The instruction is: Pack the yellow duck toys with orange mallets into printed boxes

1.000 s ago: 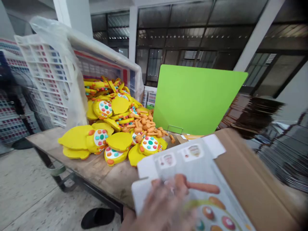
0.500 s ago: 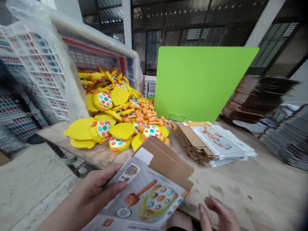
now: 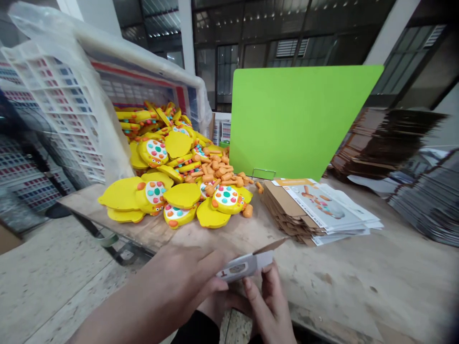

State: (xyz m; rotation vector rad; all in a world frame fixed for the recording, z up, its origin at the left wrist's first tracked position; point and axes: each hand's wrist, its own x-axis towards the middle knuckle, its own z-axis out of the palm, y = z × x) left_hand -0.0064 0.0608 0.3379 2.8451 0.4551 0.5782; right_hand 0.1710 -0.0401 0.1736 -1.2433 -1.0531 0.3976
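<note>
Clock is centred on the hands, 12 straight ahead. The carton (image 3: pixel 234 271) is right in the middle of that dial, at the near edge of the wooden table (image 3: pixel 340 282), tipped so I mostly get a narrow printed side. Can't tell if it's touching the wood or just held up.

Progress-wise, this carton isn't closed: a brown flap (image 3: pixel 271 245) sticks out toward 1 o'clock. No idea whether anything's inside, that's hidden. The flat cartons (image 3: pixel 304 210) are stacked at 2, still unformed. Over at 11 the yellow toys (image 3: pixel 182 195) and orange mallets (image 3: pixel 225 177) lie loose in a heap spilling out of the white crate (image 3: pixel 71 105), so going by what's visible there's plenty left. I can't spot a finished, closed box anywhere.

Hands: both are on the carton, close together but not touching each other as far as I can see. The left hand (image 3: pixel 190 274) reaches in from about 8, back of the hand up, gripping the left end. The right hand (image 3: pixel 269 301) comes up from 5, thumb and fingers pinching the right end near that flap.
</note>
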